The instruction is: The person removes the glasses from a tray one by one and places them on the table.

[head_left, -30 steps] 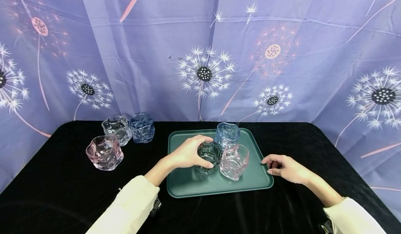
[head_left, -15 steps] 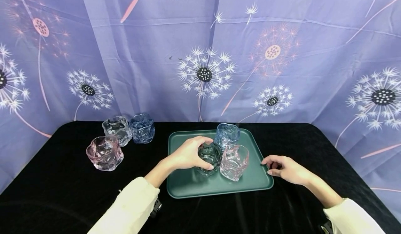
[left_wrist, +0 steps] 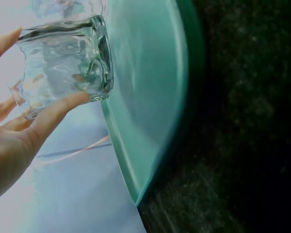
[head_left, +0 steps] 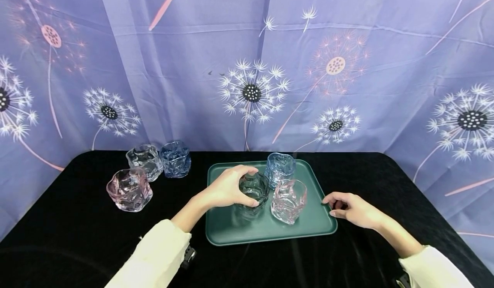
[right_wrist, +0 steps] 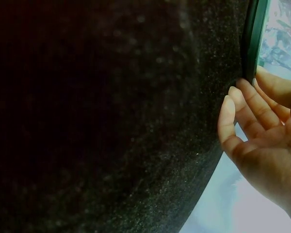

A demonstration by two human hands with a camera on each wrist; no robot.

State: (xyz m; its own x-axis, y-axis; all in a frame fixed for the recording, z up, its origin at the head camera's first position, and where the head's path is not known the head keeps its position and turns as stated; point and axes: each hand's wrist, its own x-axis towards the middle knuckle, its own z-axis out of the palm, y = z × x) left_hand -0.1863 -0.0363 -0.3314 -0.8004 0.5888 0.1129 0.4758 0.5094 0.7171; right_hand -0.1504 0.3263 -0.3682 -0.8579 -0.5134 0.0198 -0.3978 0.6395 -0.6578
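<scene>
In the head view my left hand [head_left: 230, 188] grips a smoky grey glass tumbler [head_left: 254, 191] from its left side, thumb near and fingers at the far side. The tumbler is upright, close over the green tray [head_left: 227, 232]; the left wrist view shows its thick base [left_wrist: 105, 60] by the tray's surface. Just right of it on the tray stand a pink tumbler [head_left: 288, 202] and, behind, a blue tumbler [head_left: 280, 170]. At the tray's right edge, my right hand [head_left: 354, 208] pinches the rim, thumb on the inner side and fingers outside in the right wrist view.
Left of the tray, on the black cloth [head_left: 96, 245], three more tumblers stand close together: pink [head_left: 130, 189], colourless [head_left: 145, 163] and blue [head_left: 175, 159]. A purple curtain [head_left: 185, 78] with dandelion prints hangs behind the table.
My left hand has shifted slightly left with the grey tumbler, widening the gap to the pink one. The right hand has stayed at the tray's edge.
</scene>
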